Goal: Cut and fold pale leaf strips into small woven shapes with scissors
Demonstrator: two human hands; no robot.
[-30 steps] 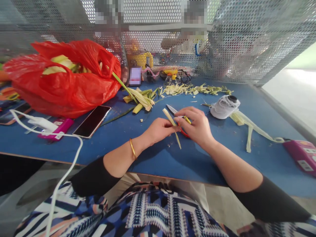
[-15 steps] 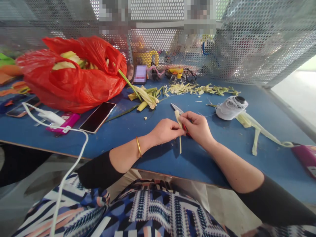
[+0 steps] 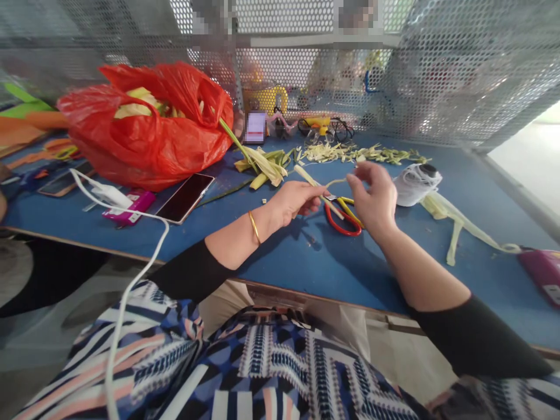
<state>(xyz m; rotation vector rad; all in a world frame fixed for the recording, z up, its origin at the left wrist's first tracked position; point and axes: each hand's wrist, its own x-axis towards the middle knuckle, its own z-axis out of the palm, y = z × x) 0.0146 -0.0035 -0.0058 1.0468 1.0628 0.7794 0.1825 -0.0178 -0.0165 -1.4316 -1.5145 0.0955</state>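
Note:
My left hand (image 3: pixel 301 198) is closed, pinching a pale, narrow piece of corn husk (image 3: pixel 306 175) that sticks out on both sides of the fingers. A thin husk strand (image 3: pixel 336 182) runs from there to the fingertips of my right hand (image 3: pixel 374 195). The right fingers are curled round the strand's end, partly hidden. Between and below the hands lie scissors (image 3: pixel 343 224) with red and yellow handles, flat on the blue table (image 3: pixel 280 262). Their blades are mostly covered by the left hand and the husk.
A red plastic bag (image 3: pixel 144 140) of husks stands at the left, near a dark phone (image 3: pixel 186 198) and a white cable (image 3: pixel 144 274). Husk scraps (image 3: pixel 324 153) lie along the back. At the right are a white thread spool (image 3: pixel 415 184) and a long pale strip (image 3: pixel 475 227).
My hands have moved apart; the right one rose and went right, drawing a thin strand out. The husk piece now lies slanted, and the scissors' handles are uncovered. The view shifted slightly.

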